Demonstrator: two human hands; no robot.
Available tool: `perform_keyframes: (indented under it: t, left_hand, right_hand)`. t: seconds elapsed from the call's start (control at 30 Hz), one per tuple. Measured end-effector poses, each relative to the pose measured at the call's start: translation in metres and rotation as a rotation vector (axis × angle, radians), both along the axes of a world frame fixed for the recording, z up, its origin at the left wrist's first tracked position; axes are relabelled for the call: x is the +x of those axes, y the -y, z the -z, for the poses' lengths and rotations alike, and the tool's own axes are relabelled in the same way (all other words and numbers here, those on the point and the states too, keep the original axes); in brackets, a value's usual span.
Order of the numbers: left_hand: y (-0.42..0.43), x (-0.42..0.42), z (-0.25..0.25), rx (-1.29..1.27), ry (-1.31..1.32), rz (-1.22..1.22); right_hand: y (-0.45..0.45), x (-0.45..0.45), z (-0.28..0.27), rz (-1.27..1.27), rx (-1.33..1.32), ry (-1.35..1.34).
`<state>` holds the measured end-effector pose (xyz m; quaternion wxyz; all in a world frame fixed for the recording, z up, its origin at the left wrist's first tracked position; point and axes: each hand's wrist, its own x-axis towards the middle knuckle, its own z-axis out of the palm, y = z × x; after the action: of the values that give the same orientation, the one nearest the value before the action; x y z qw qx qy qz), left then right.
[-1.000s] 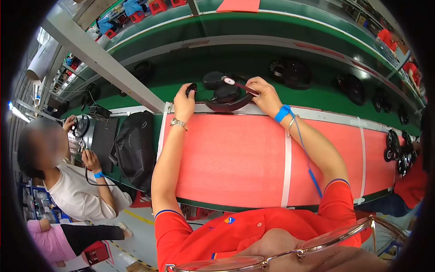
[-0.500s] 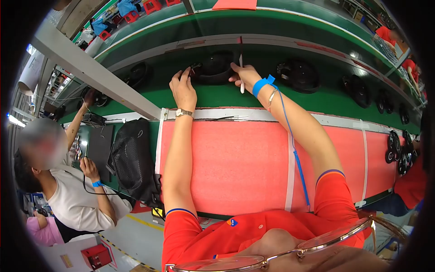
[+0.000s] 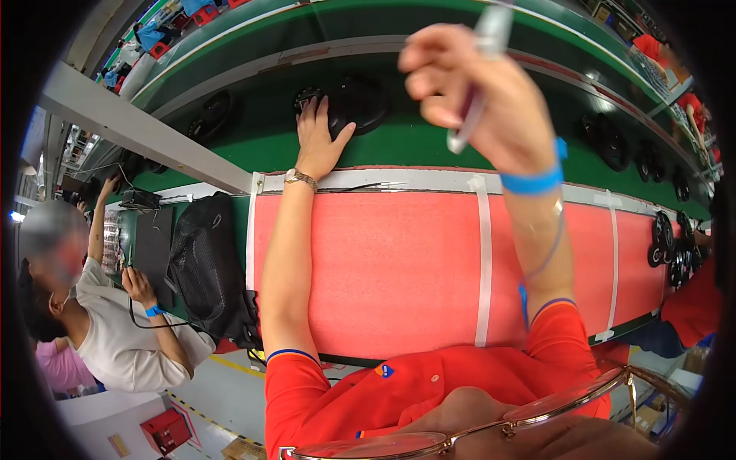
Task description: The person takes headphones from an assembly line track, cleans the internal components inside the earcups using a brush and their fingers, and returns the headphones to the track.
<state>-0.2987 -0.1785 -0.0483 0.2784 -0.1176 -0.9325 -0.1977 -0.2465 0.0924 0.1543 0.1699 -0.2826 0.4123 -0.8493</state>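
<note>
My left hand (image 3: 319, 144), thumb spread wide, rests on the near left end of a black rounded housing (image 3: 366, 106) lying on the green conveyor belt (image 3: 418, 149). Raised high above the belt, my right hand (image 3: 491, 96) is blurred by motion. Its fingers are closed round a slim white pen-like tool (image 3: 493, 32); the tool's kind cannot be made out. A blue strap (image 3: 532, 180) circles my right wrist.
More black housings (image 3: 604, 142) lie along the belt. A slanted metal post (image 3: 146, 115) stands at left. Near me is a pink-covered bench (image 3: 383, 268) with a black mesh bag (image 3: 205, 264) beside it. A co-worker (image 3: 115, 330) works at far left.
My right hand has lifted away from the housing, up and to the right, with the white tool still in it. My left hand has spread out flatter on the housing.
</note>
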Motion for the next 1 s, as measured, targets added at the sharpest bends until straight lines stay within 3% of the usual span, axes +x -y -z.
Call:
perform_keyframes:
  t: [0.07, 0.13, 0.2, 0.27, 0.47, 0.57, 0.67, 0.7, 0.73, 0.8, 1.0]
  left_hand:
    - [0.0, 0.0, 0.002, -0.023, 0.008, -0.004]
    - [-0.002, 0.005, -0.004, 0.091, 0.034, 0.013]
    - [-0.002, 0.009, -0.011, -0.015, -0.06, -0.046]
    - [-0.006, 0.015, -0.016, 0.021, -0.024, -0.161]
    - [-0.008, 0.018, -0.019, 0.09, -0.072, -0.173]
    - [-0.015, 0.022, -0.03, 0.303, -0.081, -0.075]
    - [-0.012, 0.021, -0.03, 0.278, -0.114, 0.028]
    - [-0.016, 0.022, -0.032, 0.312, -0.109, 0.037]
    - [-0.016, 0.021, -0.03, 0.33, -0.123, 0.049]
    - [-0.014, 0.021, -0.029, 0.208, -0.173, 0.028]
    - [-0.008, 0.023, -0.023, 0.223, -0.157, -0.014]
  right_hand:
    - [-0.027, 0.035, -0.018, -0.146, -0.324, -0.02]
    - [-0.045, 0.067, -0.038, -0.136, -0.431, -0.021]
    - [-0.048, 0.072, -0.037, -0.107, -0.455, 0.006]
    - [-0.051, 0.076, -0.035, -0.08, -0.488, 0.011]
    - [-0.057, 0.082, -0.024, -0.058, -0.56, 0.028]
    - [-0.058, 0.086, -0.02, -0.044, -0.604, 0.008]
    - [-0.058, 0.094, -0.018, -0.032, -0.644, -0.01]
    - [-0.054, 0.104, -0.021, 0.125, -0.524, -0.077]
    - [-0.059, 0.1, -0.027, 0.108, -0.521, -0.08]
    - [-0.074, 0.088, -0.039, -0.23, -0.152, -0.096]
    - [-0.066, 0.1, -0.027, -0.236, -0.28, -0.176]
